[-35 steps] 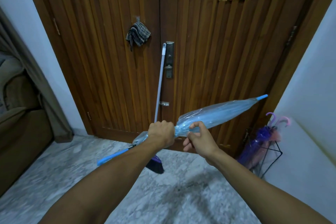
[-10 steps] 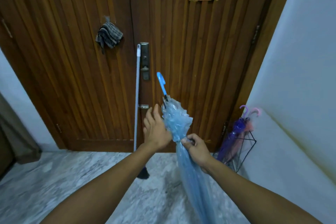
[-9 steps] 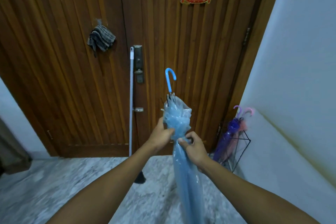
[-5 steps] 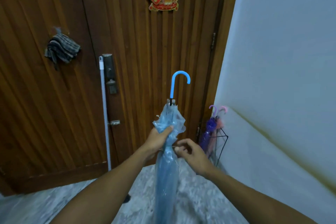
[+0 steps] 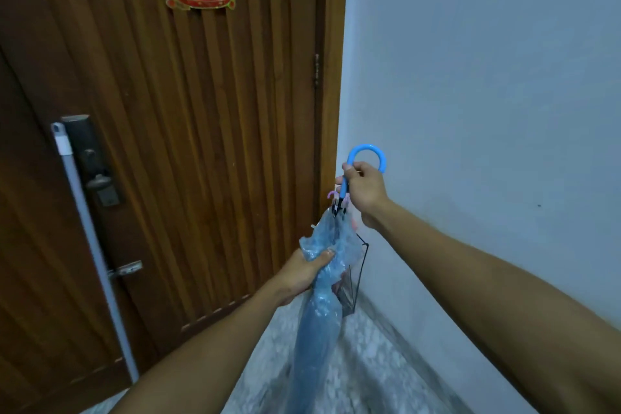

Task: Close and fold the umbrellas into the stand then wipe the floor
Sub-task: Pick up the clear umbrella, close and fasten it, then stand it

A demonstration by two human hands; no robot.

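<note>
Pale blue translucent plastic umbrella (image 5: 319, 319), folded, held upright before the black wire stand (image 5: 357, 274) in the corner. Right hand (image 5: 364, 190) grips its crook handle; left hand (image 5: 304, 274) clasps the bunched canopy. Stowing step under way; next, lower the tip into the stand.

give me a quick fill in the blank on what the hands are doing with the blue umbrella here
1. The right hand grips the umbrella's curved ____.
2. The left hand holds the folded blue umbrella by its crumpled ____.
3. The umbrella is held with its handle pointing ____.

Missing words: handle; canopy; up
</note>
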